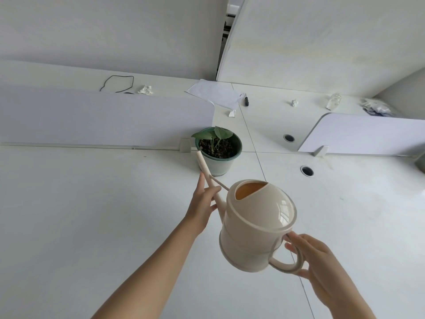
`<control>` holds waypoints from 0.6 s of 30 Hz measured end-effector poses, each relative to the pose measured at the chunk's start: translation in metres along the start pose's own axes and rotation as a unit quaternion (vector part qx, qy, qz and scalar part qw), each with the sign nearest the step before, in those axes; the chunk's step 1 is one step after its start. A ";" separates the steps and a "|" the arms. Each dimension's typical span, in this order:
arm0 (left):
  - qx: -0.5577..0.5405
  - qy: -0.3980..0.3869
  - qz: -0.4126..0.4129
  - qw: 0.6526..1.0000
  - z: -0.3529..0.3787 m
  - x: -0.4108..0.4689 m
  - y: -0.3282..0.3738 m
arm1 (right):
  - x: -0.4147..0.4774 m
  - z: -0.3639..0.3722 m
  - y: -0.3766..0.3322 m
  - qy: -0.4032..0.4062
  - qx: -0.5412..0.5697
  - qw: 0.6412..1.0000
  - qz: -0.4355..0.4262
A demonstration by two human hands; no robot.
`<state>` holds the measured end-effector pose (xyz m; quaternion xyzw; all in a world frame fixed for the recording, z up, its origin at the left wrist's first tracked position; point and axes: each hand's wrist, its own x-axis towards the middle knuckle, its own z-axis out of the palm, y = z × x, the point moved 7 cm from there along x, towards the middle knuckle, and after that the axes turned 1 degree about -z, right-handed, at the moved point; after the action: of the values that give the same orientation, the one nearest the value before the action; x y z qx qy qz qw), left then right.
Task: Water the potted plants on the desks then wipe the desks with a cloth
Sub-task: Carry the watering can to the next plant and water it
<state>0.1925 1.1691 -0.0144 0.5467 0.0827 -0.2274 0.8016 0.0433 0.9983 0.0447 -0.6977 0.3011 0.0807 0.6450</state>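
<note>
right grip (319, 265) round watering can (255, 226) handle, left grip (202, 208) outstretched, holding spout (203, 165)

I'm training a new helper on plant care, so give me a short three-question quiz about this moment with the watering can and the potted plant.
1. True or false: the spout of the watering can has its tip right by the rim of the green pot.
2. What does the left hand hold? A) the spout B) the pot's rim C) nothing
3. Which part of the can does the right hand grip?
Key: 1 true; 2 A; 3 the handle.
</note>
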 end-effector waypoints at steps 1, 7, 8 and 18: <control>0.001 -0.003 -0.004 1.000 0.002 0.003 -0.001 | 0.002 0.000 -0.003 0.002 0.002 1.000 -0.012; -0.004 -0.016 -0.019 1.000 0.017 0.018 -0.003 | 0.023 -0.009 -0.013 0.016 0.011 0.997 -0.073; -0.005 -0.019 -0.022 1.000 0.019 0.022 -0.003 | 0.028 -0.012 -0.014 0.017 0.006 0.996 -0.082; 0.000 -0.043 -0.035 0.998 0.039 0.052 -0.013 | 0.043 -0.020 -0.040 0.014 0.013 0.994 -0.105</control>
<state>0.2279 1.1151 -0.0300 0.5330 0.0677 -0.2786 0.7961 0.0932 0.9650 0.0605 -0.7181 0.2361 -0.0014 0.6546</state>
